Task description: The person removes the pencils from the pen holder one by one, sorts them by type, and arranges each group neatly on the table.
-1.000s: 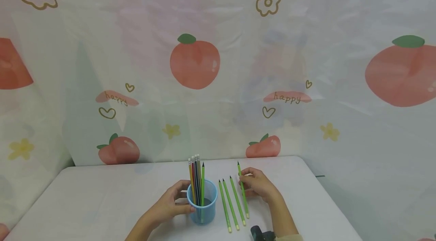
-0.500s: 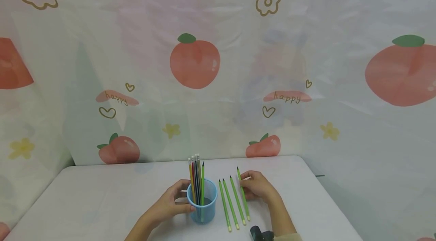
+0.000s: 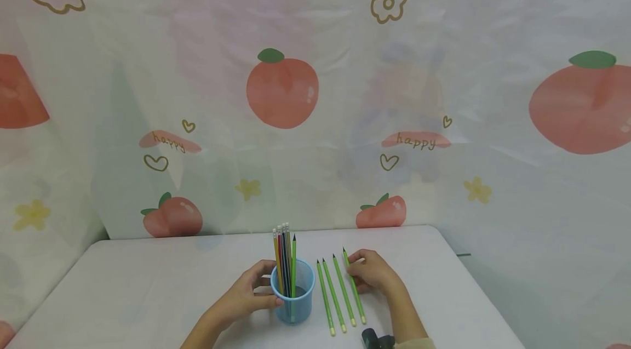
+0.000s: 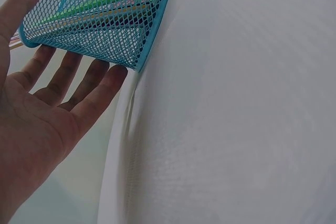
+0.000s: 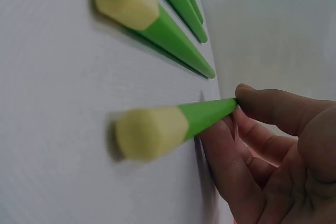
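In the head view a light-blue mesh pencil cup (image 3: pixel 296 313) stands upright on the table. My left hand (image 3: pixel 242 295) holds its left side between thumb and fingers; the left wrist view shows the fingertips against the mesh (image 4: pixel 89 35). Several striped pencils (image 3: pixel 283 261) and one green pencil (image 3: pixel 293 267) stand inside. To the right of the cup, my right hand (image 3: pixel 377 272) pinches the rightmost green pencil (image 3: pixel 354 287) by thumb and fingers near its dark-tipped end. The right wrist view shows this pencil's pale yellow end (image 5: pixel 149 134) close to the tabletop.
Three more green pencils (image 3: pixel 337 290) lie side by side between the cup and my right hand, dark tips pointing away. A black device (image 3: pixel 377 339) sits by the right wrist. Behind the white table (image 3: pixel 172 283) hangs a fruit-printed cloth (image 3: pixel 315 173).
My right hand has drawn the pinched green pencil a little toward the near side, bringing its tip about level with the others. My left hand and the cup have stayed put.
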Demonstrator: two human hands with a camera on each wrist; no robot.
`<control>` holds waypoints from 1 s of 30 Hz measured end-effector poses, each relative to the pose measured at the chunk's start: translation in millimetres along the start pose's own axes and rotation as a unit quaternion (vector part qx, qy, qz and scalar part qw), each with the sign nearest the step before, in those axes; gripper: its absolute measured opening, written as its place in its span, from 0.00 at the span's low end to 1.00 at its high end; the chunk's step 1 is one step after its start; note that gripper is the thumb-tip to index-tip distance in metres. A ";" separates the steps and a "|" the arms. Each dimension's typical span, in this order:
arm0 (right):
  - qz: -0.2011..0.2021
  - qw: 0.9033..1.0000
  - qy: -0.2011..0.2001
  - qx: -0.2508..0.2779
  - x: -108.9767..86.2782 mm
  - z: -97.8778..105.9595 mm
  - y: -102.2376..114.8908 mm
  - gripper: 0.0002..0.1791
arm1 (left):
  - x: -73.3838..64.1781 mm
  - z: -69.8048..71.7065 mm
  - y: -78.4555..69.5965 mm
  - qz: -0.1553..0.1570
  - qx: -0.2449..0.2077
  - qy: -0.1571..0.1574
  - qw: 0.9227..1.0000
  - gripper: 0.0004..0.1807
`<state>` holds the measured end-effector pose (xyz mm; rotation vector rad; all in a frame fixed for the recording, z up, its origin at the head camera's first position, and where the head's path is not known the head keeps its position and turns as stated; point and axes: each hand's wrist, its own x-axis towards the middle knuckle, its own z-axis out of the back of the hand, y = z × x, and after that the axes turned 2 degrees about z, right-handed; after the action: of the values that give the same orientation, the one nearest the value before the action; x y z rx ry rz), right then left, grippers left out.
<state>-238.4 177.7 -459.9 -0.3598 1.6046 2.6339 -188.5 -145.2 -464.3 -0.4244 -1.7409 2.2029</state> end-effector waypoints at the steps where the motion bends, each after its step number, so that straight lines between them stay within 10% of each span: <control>1: 0.001 1.000 -0.001 -0.005 -0.2 -0.1 0.0 0.16 | 0.0 0.0 -0.2 0.003 -0.003 0.000 1.000 0.38; 20: 0.012 0.997 -0.015 -0.069 -0.8 -3.8 3.6 0.16 | 1.3 2.0 4.7 -0.006 -0.005 0.009 1.000 0.38; 30: 0.129 0.991 0.017 -0.029 -5.4 -8.6 25.8 0.17 | 2.0 2.3 4.3 -0.003 -0.008 0.010 1.000 0.37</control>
<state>-235.5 158.7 -440.0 -0.2107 1.6922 2.8827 -191.4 -147.4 -468.1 -0.4434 -1.7488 2.1736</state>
